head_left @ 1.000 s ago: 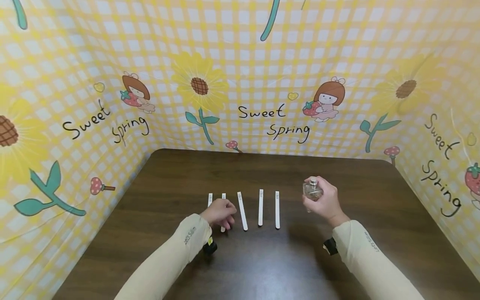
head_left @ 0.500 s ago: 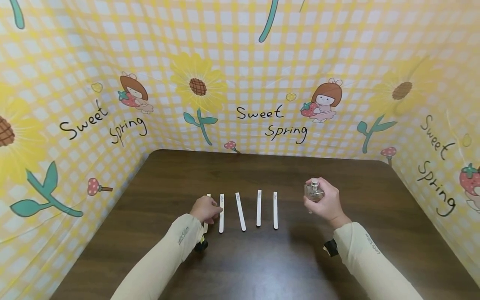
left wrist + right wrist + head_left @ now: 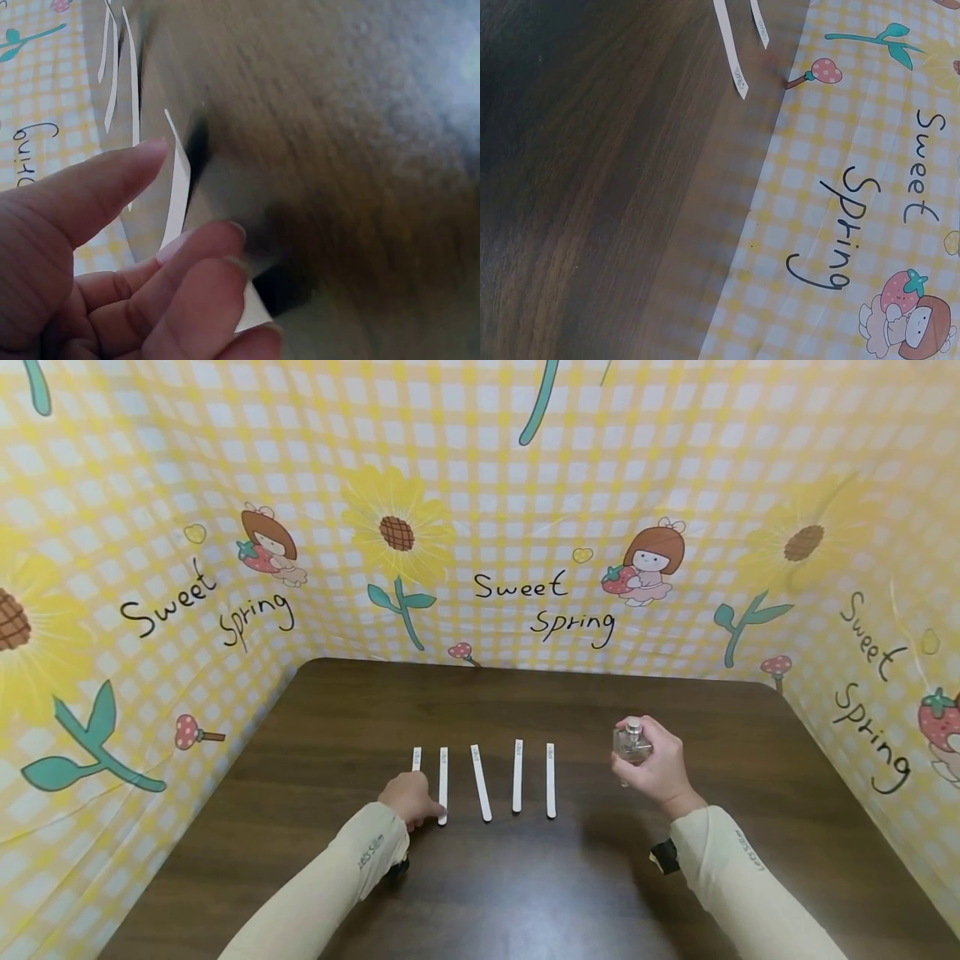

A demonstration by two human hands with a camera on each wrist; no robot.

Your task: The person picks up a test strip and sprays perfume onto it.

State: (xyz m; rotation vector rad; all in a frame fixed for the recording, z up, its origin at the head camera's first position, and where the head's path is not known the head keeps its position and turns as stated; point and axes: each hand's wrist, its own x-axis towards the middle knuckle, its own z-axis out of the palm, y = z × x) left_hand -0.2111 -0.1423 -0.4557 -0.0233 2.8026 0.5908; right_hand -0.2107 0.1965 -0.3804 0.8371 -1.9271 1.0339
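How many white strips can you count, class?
5. From left: first strip, partly behind the left hand; second strip, beside it; third strip, slanted, mid-row; fourth strip, right of that; fifth strip, rightmost. More may hide under that hand.

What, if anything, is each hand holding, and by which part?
Right hand: the bottle, by its body. Left hand: over the leftmost strip; whether it's held can't be told.

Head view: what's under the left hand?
The leftmost white strip: its lettered far end shows beyond the left hand, but the rest is covered. The hand also overlaps part of the second strip.
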